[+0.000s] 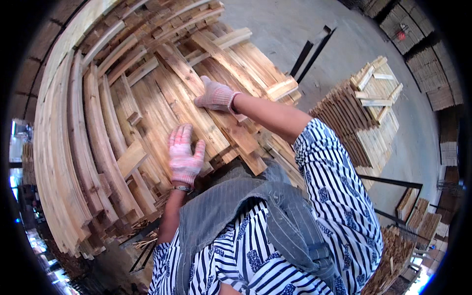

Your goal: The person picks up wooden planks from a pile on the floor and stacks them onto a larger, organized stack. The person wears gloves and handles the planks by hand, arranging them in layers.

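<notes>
My right hand (217, 96), in a pale knitted work glove, is closed over a long wooden board (181, 67). The glove covers part of that board, and the fingertips are partly hidden. My left hand (185, 156), in a matching glove with reddish stripes, lies with its fingers stretched out and thumb apart. It rests at the near end of the flat boards (164, 105), holding nothing. A short wood piece (132, 158) lies beside it on the left. Another narrow board (223, 54) slants across the layer beyond my right hand.
Stacked long boards (61, 162) rise along the left side, with more strips (182, 19) at the far end. To the right, a stack of wooden panels (361, 108) stands on the concrete floor (280, 24). Dark metal posts (312, 51) stick up beyond the pile.
</notes>
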The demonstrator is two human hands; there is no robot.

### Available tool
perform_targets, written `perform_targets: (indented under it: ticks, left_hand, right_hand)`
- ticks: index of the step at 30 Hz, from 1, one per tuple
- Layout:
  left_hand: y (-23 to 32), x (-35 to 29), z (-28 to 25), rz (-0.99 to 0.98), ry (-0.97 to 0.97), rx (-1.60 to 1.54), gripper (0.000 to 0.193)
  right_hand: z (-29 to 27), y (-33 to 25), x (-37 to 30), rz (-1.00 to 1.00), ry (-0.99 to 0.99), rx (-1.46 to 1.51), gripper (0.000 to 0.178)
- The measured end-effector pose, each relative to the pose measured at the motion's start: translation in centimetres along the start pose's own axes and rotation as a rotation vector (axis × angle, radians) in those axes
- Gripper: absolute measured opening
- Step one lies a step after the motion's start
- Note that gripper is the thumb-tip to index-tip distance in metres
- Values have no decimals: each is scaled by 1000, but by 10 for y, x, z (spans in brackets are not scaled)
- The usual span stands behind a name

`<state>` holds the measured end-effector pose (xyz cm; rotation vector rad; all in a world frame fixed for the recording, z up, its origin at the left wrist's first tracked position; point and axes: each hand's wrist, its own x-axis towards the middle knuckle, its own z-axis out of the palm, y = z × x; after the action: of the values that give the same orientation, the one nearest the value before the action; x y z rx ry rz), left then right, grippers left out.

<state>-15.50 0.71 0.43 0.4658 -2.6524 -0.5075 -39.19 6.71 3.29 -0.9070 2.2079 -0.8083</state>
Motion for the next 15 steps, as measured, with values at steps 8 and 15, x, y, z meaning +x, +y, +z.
perform_targets:
  ticks: [8,15]
  left_hand:
    - [-7,-5,0,-78,36,-98,53]
    - [-2,2,-7,-52,62,-122,52]
  right_hand:
    - [-80,-2,-8,-59,-107,313,73]
    - [12,11,9,-87,88,147,89]
